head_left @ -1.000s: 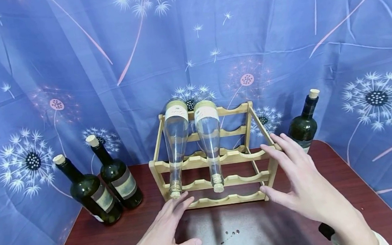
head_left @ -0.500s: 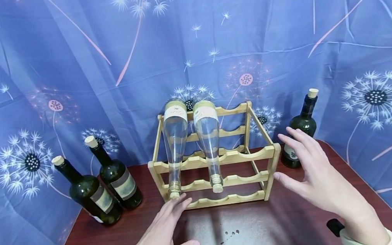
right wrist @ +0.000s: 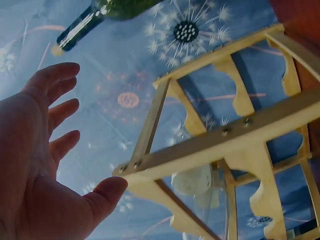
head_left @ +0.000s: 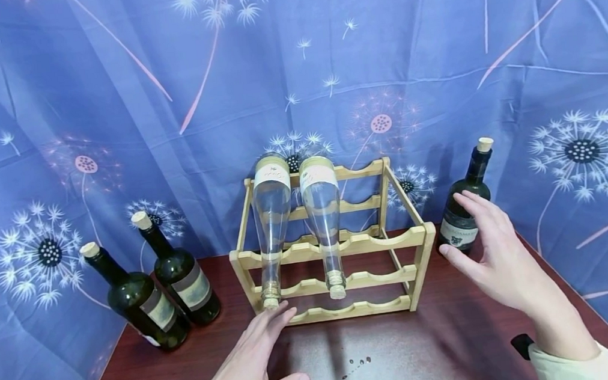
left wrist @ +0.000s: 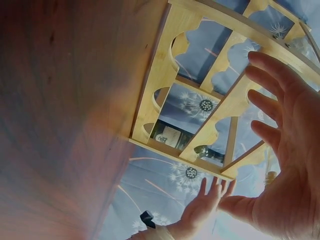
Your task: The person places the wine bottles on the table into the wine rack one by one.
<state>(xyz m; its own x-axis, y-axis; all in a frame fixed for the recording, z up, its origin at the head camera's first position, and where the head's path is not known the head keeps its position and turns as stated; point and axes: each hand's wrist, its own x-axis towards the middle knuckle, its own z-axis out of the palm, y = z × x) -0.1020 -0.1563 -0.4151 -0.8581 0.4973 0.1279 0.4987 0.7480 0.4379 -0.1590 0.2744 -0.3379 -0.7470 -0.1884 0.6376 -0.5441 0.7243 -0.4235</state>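
Five corked bottles [head_left: 458,231], one rack [head_left: 369,243]

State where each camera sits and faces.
Head: on the head, facing forward and down at the wooden rack; left hand and right hand show.
Left wrist: worn there, facing the rack; both hands show.
Right wrist: worn there, facing the rack and a green bottle; right hand only.
Head and left wrist share both hands.

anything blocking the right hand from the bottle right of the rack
Nothing visible stands between the right hand and that bottle. In the head view, the hand overlaps the bottle's near right side, while the rack is left of both.
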